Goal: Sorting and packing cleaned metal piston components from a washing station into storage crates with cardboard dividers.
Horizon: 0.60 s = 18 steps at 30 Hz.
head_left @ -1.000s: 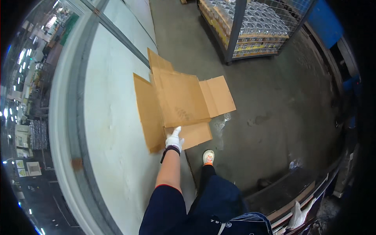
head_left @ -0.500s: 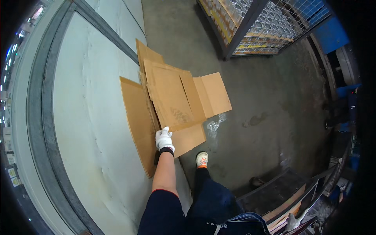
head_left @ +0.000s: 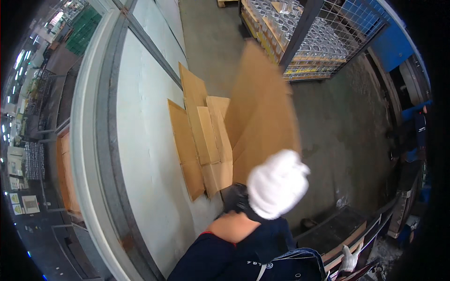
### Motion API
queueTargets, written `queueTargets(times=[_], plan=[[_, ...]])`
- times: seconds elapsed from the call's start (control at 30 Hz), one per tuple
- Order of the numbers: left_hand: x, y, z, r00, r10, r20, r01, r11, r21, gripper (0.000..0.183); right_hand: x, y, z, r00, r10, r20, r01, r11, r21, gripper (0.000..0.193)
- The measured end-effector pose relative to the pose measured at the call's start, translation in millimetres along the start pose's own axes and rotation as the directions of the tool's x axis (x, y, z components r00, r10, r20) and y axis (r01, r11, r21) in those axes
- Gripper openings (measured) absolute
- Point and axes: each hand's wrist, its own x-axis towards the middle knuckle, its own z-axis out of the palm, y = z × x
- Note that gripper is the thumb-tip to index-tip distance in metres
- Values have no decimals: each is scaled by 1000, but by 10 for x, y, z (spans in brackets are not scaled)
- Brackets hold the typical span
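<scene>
My left hand (head_left: 277, 185), in a white glove with a dark cuff, is raised in front of me and closed on a large brown cardboard sheet (head_left: 262, 103). The sheet stands up on edge, tilted and slightly blurred; my fingertips are partly hidden behind the glove's back. Beside it, flattened cardboard boxes (head_left: 190, 145) lean against the pale wall panel. At the lower right my right hand (head_left: 348, 260), also gloved, has its fingers apart next to the dark metal frame of a low cart (head_left: 328, 229). Nothing shows in it.
A wire-mesh cage (head_left: 304, 42) full of glass jars or cups stands at the far right. The pale wall (head_left: 145, 117) with its grey metal frame runs along my left. A person in dark clothing (head_left: 410, 133) is at the right rim. Grey concrete floor (head_left: 333, 126) lies between.
My left hand has lifted the cardboard sheet off the leaning stack and swung it up, right and closer to me. The view has shifted, showing more of the left side.
</scene>
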Motion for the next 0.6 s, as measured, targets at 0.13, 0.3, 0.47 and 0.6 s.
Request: queueTargets(times=[0.13, 0.3, 0.47, 0.6], plan=[[-348, 1107, 348, 969, 242, 51, -208, 910, -359, 28, -235, -624, -111, 958, -272, 90, 287, 913, -289, 88], [-1139, 1866, 935, 700, 709, 82, -569, 624, -535, 37, -601, -2096, -637, 958, -90, 271, -274, -19, 962, 75], [-1794, 2472, 1158, 464, 879, 108, -760, 458, -461, 31, -409, -828, -1212, 964, -266, 25, 85, 392, 916, 32], [-2233, 2854, 1237, 320, 869, 378, -720, 483, -499, 29, -698, -516, -1284, 1000, 16, -21, 14, 374, 927, 21]])
